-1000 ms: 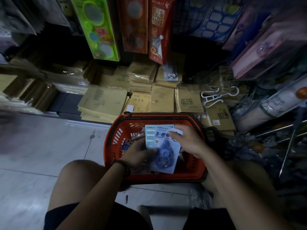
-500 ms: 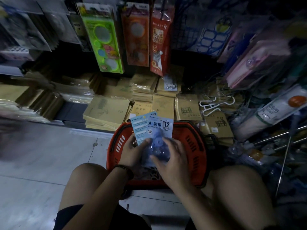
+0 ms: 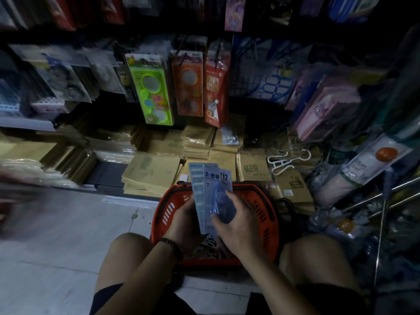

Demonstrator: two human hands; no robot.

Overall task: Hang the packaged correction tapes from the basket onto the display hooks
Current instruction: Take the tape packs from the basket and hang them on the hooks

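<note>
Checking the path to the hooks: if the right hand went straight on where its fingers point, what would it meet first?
The right hand grips the correction tape packs; past them, likely the brown paper stacks beyond the basket, though depth is unclear.

The red basket [image 3: 264, 212] sits on the floor [image 3: 68, 235] between my knees [image 3: 127, 246]. Above it I hold a fan of blue correction tape packs [image 3: 205, 189] upright: my left hand [image 3: 184, 214] grips them from behind, and my right hand [image 3: 238, 228] curls its fingers [image 3: 234, 204] round the front one. Brown notebooks [image 3: 150, 173] are stacked beyond.
</note>
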